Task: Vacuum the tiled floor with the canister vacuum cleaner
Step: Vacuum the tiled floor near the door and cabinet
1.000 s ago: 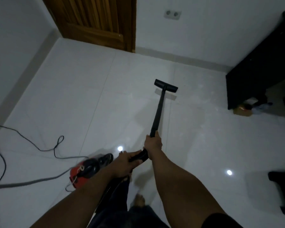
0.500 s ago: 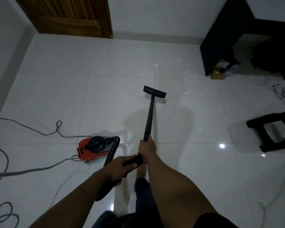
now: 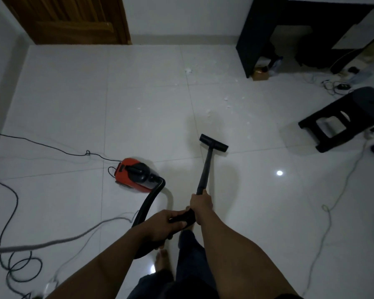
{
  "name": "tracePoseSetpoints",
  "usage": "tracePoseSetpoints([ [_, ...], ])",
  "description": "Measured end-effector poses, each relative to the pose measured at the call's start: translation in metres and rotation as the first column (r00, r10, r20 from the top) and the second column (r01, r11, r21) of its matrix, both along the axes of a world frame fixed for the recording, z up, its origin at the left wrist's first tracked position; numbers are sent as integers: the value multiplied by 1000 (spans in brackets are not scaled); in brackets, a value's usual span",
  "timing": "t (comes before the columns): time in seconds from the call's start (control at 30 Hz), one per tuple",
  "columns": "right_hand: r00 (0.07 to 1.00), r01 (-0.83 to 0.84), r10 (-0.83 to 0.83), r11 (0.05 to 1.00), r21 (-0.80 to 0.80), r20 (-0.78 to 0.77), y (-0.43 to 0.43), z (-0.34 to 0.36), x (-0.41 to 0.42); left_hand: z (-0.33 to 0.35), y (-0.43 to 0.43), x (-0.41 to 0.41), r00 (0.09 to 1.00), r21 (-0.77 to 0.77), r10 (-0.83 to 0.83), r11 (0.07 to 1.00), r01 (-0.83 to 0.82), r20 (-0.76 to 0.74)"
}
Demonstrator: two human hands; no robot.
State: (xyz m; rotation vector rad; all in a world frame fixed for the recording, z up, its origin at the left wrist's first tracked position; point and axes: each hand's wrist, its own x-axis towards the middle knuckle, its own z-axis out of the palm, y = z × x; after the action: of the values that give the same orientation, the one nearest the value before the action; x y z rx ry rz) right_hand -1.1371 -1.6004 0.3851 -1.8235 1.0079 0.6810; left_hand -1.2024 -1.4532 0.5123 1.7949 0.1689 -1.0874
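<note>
At the far left, dark cables (image 3: 8, 201) trail across the tiled floor (image 3: 63, 100), one running to the red canister vacuum cleaner (image 3: 134, 176), which sits left of the person's arms. It now shows whole and farther from the body than a second ago, when it lay half hidden beside the left forearm. Its black hose (image 3: 148, 203) curves from the canister toward the near edge and into the left hand (image 3: 163, 226), whose fingers are wrapped closed around the hose handle. Just to the right and slightly farther, the right hand (image 3: 201, 201) is clenched around the lower end of the black wand (image 3: 205, 169). The wand slopes away to the floor nozzle (image 3: 213, 142), which rests flat on the tiles. Over the last second the nozzle has been drawn back nearer the person, and the view has swung right, so the door (image 3: 67, 18) sits at the far left. That pull-back looks like the end of one stroke. Beyond and to the right of the nozzle, pale debris specks (image 3: 227, 100) remain scattered on the floor, so the next push probably needs to go that way. Farther right stand a dark desk (image 3: 259, 35), a black stool (image 3: 352, 117) and loose white cords (image 3: 333, 190), which the nozzle should avoid.
</note>
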Motion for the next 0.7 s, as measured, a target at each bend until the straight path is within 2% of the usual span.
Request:
tracePoseSetpoints([
  [0.23, 999, -3, 0, 998, -64, -39, -24, -16, -61, 5, -21, -48, 999, -23, -54, 998, 54, 1],
  [0.47, 997, 55, -55, 998, 3, -60, -38, -17, -78, -4, -35, -65, 999, -9, -20, 1000, 20, -24],
  [0.7, 991, 110, -105, 992, 55, -81, -64, -39, -81, -25, -62, -65, 997, 11, -75, 997, 75, -17],
])
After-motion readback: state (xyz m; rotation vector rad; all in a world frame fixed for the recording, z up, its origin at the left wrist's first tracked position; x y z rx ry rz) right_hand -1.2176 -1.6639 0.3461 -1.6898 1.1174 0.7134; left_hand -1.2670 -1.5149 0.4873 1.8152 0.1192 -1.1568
